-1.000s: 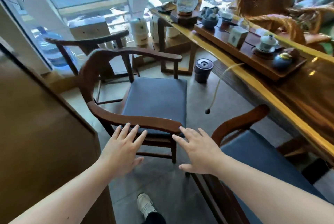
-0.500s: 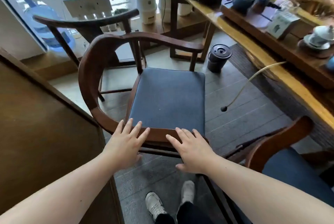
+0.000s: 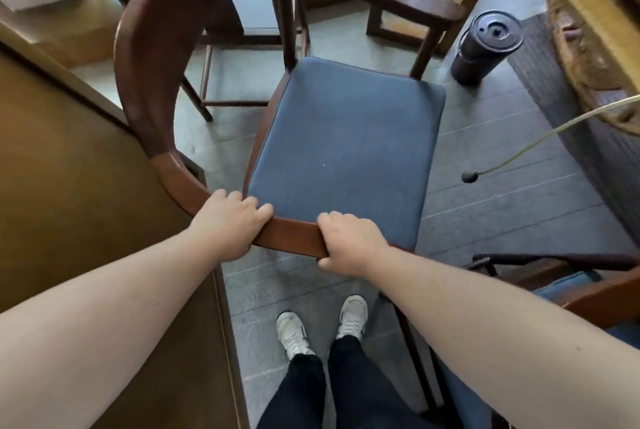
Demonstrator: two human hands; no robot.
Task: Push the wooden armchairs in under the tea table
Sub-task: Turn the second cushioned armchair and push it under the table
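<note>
While both hands grip the curved wooden rail of the armchair [image 3: 145, 57], the view looks steeply down on its blue seat [image 3: 346, 148]. The left hand [image 3: 227, 224] closes over the rail where it bends toward the viewer, fingers curled over the top edge and touching the seat's near corner. The right hand [image 3: 349, 243] clamps the same rail just to the right, thumb underneath, fingers wrapped over the top. A short stretch of bare rail shows between the two hands.

The armchair stands on the grey floor [image 3: 485, 137], apart from the tea table [image 3: 568, 9], whose yellow edge runs along the upper right corner. A black cylindrical bin [image 3: 485, 47] stands on the floor between the chair's far right arm and the table. A pale cord [image 3: 540, 137] with a dark tip hangs from the table's side. At lower right, part of a second chair [image 3: 599, 293] shows beside the right forearm. A brown panel [image 3: 69, 186] fills the left side. Two white shoes [image 3: 292, 333] stand on the floor below the hands.
</note>
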